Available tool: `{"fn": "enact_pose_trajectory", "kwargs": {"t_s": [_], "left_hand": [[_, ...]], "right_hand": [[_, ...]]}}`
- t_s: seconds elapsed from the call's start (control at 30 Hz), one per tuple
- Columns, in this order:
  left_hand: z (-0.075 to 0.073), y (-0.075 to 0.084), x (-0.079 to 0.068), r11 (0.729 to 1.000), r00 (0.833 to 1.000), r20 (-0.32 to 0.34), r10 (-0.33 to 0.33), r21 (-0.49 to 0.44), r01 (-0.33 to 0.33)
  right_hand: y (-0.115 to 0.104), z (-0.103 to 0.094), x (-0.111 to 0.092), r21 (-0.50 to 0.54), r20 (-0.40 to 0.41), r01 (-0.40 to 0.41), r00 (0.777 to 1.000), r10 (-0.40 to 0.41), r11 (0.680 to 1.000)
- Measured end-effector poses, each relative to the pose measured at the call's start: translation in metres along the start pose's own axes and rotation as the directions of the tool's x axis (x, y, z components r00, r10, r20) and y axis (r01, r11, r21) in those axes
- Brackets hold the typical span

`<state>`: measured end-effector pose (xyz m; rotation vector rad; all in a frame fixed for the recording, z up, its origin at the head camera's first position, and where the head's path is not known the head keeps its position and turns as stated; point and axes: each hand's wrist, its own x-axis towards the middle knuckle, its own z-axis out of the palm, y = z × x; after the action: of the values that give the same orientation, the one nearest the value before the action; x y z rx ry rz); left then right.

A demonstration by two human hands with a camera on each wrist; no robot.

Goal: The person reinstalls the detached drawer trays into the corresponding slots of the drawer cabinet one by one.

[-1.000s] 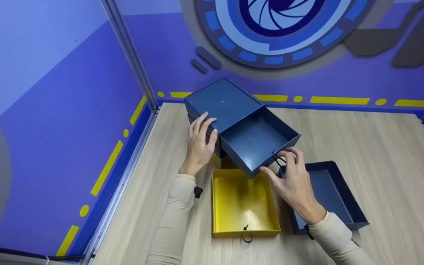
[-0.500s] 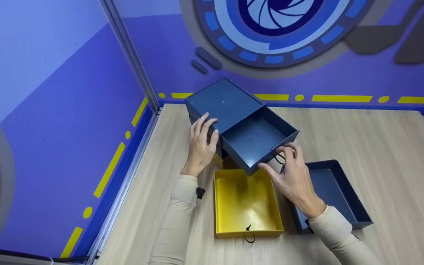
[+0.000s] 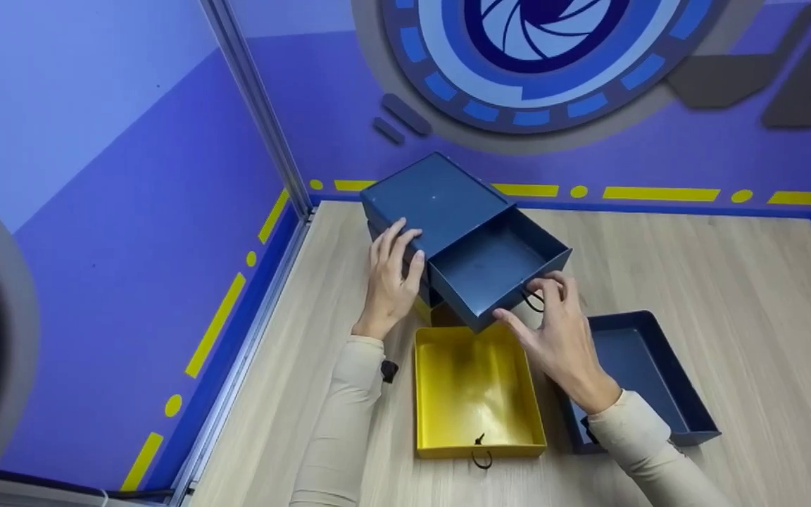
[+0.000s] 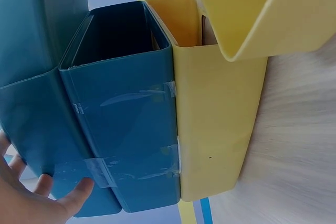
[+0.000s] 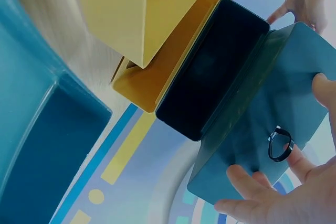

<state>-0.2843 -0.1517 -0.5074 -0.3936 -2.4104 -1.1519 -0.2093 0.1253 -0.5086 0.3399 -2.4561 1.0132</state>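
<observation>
We list one blue drawer [image 3: 493, 266], part drawn from the top tier of a stacked cabinet [image 3: 437, 201] at its ten o'clock, black loop [image 5: 284, 156] on its front. Right hand [image 3: 566, 341], at the drawer's five o'clock: fingers spread, tips pressed to that front; left hand [image 3: 393, 290], nine o'clock: fingers loose, resting against the cabinet's side. We also enter a yellow drawer [image 3: 479, 394], six o'clock, and a second, navy drawer [image 3: 638, 373], four o'clock.

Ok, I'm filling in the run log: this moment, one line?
top drawer: partly out; left hand: on cabinet side; right hand: touching drawer front; yellow drawer: out
</observation>
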Motion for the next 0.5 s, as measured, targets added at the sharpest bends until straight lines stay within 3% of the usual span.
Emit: {"fn": "enact_pose_trajectory", "kwargs": {"t_s": [0.5], "left_hand": [[0.0007,-0.0005,0.0004,1.000,1.000,-0.004,-0.005,0.002,0.005]], "right_hand": [[-0.0011,0.0068,0.0069,-0.007,0.020,-0.053,0.998,0.053,0.999]]}}
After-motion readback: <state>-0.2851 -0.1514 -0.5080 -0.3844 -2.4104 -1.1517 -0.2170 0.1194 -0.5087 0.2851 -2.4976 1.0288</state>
